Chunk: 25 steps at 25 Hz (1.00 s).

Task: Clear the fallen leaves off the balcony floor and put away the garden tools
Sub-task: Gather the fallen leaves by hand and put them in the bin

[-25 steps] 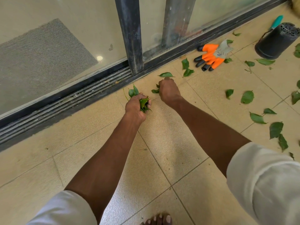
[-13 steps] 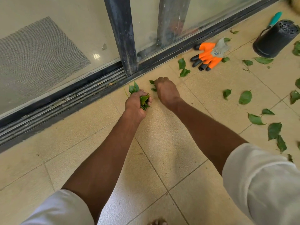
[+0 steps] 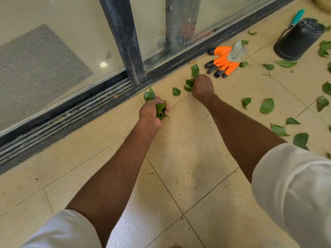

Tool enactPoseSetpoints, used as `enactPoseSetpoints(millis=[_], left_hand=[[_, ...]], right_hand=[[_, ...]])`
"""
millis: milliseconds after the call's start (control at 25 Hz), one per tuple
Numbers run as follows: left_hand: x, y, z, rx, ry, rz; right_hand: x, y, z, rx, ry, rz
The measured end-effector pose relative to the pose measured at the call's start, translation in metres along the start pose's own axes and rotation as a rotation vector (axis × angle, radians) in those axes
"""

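I hold my left hand (image 3: 152,111) clenched around a bunch of leaves (image 3: 160,109), fingers curled tight so the wad does not spring loose; a couple of tips stick out above my knuckles toward the door track (image 3: 100,102). That hand serves as the store, which leaves the other free to pick. My right hand (image 3: 202,86) is down at the tiled floor (image 3: 188,140) close to the track, fingers closed on a few more leaves (image 3: 190,81), one of them standing up past my fist. Between my two hands a single leaf (image 3: 176,91) lies flat on the tile, near enough that I judge it the next one to take. To my right many more scattered leaves (image 3: 266,106) are spread over the floor, so the clearing looks far from done. The tools are not put away either: an orange glove (image 3: 225,61) lies against the track just beyond my right hand, a black pot (image 3: 297,42) lies tipped on its side farther off, and a teal handle (image 3: 297,17) shows behind it; what tool it belongs to I cannot tell. Gathering by hand suits the edge, I think, where leaves sit near the track grooves.
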<state>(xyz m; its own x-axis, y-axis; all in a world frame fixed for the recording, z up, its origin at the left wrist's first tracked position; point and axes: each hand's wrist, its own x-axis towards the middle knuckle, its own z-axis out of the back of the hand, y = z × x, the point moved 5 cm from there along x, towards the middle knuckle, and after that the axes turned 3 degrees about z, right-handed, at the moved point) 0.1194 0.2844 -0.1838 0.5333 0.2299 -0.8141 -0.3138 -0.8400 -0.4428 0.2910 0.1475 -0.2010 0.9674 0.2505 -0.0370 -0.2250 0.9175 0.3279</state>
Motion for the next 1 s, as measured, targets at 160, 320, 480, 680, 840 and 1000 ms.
enactPoseSetpoints(millis=[160,320,480,680,840,1000], left_hand=[[-0.002,0.002,-0.005,0.025,0.007,0.005],[0.001,0.001,-0.001,0.028,-0.002,0.002],[-0.003,0.001,0.000,0.028,-0.004,0.002],[-0.007,0.001,-0.005,0.037,-0.009,-0.009],[-0.014,0.006,-0.004,0.044,-0.007,-0.010],[-0.020,0.007,0.001,0.015,-0.001,-0.011]], right_hand=[[-0.031,0.016,-0.003,-0.027,-0.087,0.128],[0.000,0.013,0.013,0.071,-0.105,0.047],[0.040,0.012,0.020,0.040,0.098,0.057],[0.018,0.016,0.005,0.007,0.123,0.108],[-0.006,0.016,0.002,-0.008,0.014,0.172],[-0.007,0.005,0.006,0.053,0.074,0.057]])
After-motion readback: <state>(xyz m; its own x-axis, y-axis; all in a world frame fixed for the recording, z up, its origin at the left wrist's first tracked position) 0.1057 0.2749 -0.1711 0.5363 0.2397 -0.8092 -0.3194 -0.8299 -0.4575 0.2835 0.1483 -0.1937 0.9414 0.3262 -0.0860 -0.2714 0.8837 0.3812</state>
